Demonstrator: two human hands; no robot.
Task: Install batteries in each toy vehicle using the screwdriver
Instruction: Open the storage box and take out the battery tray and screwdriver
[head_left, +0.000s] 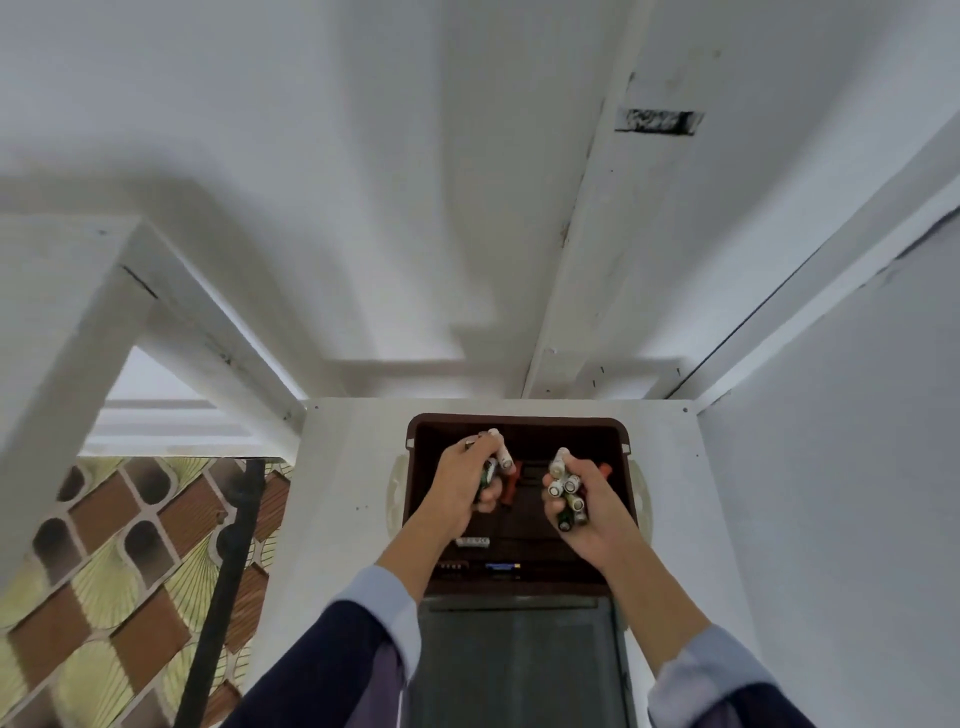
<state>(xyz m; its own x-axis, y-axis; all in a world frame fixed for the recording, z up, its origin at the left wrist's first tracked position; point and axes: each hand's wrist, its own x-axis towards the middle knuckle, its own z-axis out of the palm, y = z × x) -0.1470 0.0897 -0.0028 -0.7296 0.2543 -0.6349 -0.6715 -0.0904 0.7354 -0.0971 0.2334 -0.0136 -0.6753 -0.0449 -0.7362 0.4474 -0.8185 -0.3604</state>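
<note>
Observing both hands over brown bin: left hand, 10 o'clock, fingers curled around batteries; right hand, 2 o'clock, palm up, clutching battery cluster.

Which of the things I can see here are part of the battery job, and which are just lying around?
Part of the job:
- batteries in the left hand, a bundle
- batteries in the right hand, a bundle
- brown box under both hands
- loose battery in the box

Just lying about:
- dark tray nearer the person
- white table
- black pole on the patterned floor
</note>
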